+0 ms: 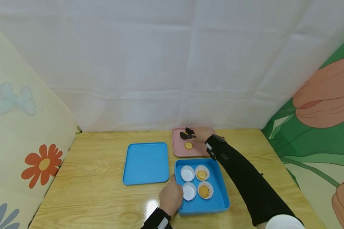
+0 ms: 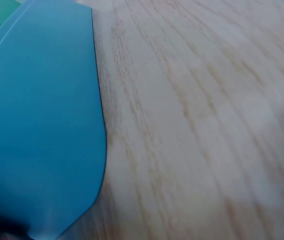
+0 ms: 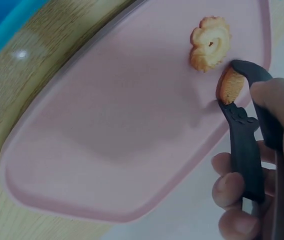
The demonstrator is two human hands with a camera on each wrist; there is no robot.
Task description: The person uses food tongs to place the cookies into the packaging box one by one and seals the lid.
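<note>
In my right hand [image 1: 203, 135] I grip black tongs [image 3: 246, 155] over the pink tray [image 3: 97, 130]. Between the tong tips is a small golden-brown cookie [image 3: 230, 86], seen edge-on. A flower-shaped cookie [image 3: 210, 43] lies on the tray beside it. My left hand [image 1: 171, 196] holds the left side of a blue box [image 1: 218, 203]; its fingertips are partly hidden. Inside stand white paper cups: the back left cup [image 1: 187, 173] and front left cup [image 1: 189, 191] hold nothing, while cookies [image 1: 201, 175] sit in the two right cups.
A flat blue tray or lid [image 1: 146, 163] lies on the wooden table [image 1: 89, 178] left of the box. Behind the table hangs a white cloth [image 1: 132, 63]. Printed panels with flowers [image 1: 44, 164] stand at both sides.
</note>
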